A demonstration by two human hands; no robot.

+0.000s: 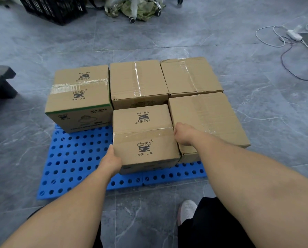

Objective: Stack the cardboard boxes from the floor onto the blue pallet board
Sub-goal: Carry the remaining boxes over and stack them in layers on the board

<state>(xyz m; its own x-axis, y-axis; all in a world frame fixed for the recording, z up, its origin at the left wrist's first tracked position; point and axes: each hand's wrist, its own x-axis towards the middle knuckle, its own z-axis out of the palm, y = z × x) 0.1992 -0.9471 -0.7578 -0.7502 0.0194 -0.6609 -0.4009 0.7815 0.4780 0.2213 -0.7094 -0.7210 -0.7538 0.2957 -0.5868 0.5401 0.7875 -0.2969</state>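
Grey stone floor (239,104) under the blue pallet board (74,158), where the near-middle cardboard box (144,140) sits gripped at its sides by left hand (112,161) and right hand (184,134): stiff, taped, seemingly weighty, best held low at opposite sides.

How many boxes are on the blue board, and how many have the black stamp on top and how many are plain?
Brown cardboard boxes with a black printed logo on top: 2
Plain brown cardboard boxes with clear tape: 3
Total on the blue perforated plastic pallet board: 5
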